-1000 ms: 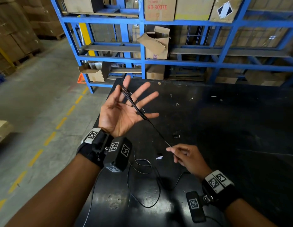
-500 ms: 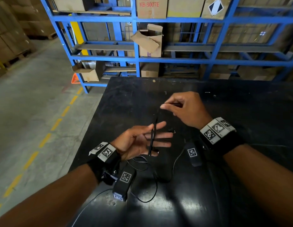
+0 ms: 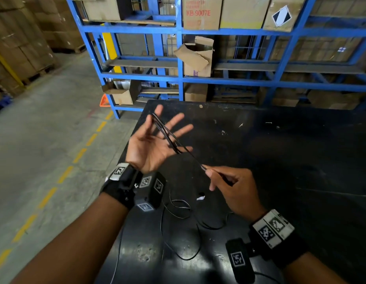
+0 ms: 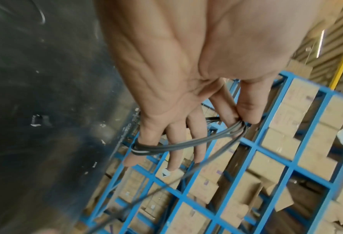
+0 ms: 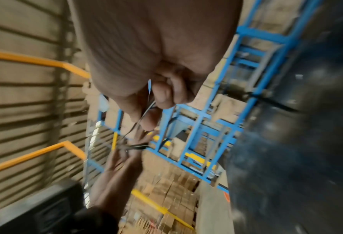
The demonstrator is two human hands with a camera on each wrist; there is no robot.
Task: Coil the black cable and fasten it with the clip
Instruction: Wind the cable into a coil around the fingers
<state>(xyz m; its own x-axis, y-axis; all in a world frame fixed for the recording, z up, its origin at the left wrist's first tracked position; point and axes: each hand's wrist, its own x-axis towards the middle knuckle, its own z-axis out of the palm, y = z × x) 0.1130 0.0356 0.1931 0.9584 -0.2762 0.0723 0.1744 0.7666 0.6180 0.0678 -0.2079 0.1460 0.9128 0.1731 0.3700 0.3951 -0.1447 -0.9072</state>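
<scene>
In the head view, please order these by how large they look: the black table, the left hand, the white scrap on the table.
1. black table, by far the largest.
2. left hand, raised toward the camera, so nearness enlarges it.
3. white scrap, smallest.

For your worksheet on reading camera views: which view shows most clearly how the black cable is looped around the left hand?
The left wrist view: the black cable runs in several turns from thumb to little finger of the left hand. The head view shows the same loops smaller across the palm. The right wrist view shows them only blurred.
</scene>
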